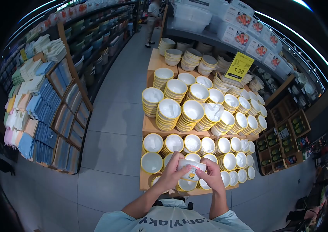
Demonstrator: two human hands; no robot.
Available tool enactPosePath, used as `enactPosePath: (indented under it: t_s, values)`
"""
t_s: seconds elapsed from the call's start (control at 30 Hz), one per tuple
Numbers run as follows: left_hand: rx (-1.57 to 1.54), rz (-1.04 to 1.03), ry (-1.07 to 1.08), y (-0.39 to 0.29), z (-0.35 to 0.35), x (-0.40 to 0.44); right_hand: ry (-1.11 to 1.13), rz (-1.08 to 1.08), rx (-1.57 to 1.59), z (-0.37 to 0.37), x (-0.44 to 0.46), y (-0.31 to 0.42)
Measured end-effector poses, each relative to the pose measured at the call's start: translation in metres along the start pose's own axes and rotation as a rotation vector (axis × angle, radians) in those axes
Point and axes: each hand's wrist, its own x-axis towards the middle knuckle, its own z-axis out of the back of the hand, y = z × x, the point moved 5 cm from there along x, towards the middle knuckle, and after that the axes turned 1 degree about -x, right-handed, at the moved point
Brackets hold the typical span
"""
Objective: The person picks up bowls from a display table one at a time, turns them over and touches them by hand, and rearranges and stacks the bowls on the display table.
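Between my two hands is a white bowl [192,176] with a yellow flower printed on its side, tilted so that side faces up at me. My left hand [174,172] grips its left end, thumb pressed on the side. On the right end, my right hand [212,176] holds it the same way, thumb near a small reddish mark or label. Directly below and around my hands stand stacks of white bowls with yellow rims, such as one stack [152,162] to the left and another [228,161] to the right.
A stepped wooden display [147,125] carries many bowl stacks, some with white paper inside. A yellow price sign [240,66] reads 1.90. Folded towels [46,104] fill a shelf at left. Wooden crates [284,141] stand at right. A person [152,23] stands far down the aisle.
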Motion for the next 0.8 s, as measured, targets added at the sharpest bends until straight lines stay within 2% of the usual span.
enactPosePath:
  t_s: [0.07, 0.2, 0.27, 0.3, 0.37, 0.5, 0.8]
  values:
    - [-0.015, 0.025, -0.009, 0.002, 0.002, 0.0, 0.063, 0.153, -0.009, -0.002, 0.002, 0.006]
    - [-0.069, 0.077, -0.017, -0.001, 0.001, -0.001, 0.064, 0.125, 0.036, -0.006, 0.001, 0.008]
    - [-0.056, 0.043, -0.052, 0.002, 0.002, 0.0, 0.021, -0.028, 0.004, -0.004, 0.0, -0.004]
    - [-0.057, 0.043, -0.053, 0.003, 0.004, 0.0, 0.021, -0.028, 0.004, -0.004, 0.0, -0.006]
    - [0.118, -0.006, -0.066, 0.0, 0.008, 0.0, 0.063, -0.072, 0.066, -0.006, -0.001, -0.012]
    - [0.194, -0.007, -0.117, 0.0, 0.006, 0.001, 0.087, -0.026, 0.092, -0.009, 0.0, -0.009]
    - [0.075, 0.01, -0.135, 0.003, 0.005, 0.001, 0.088, 0.026, 0.105, -0.009, -0.002, -0.007]
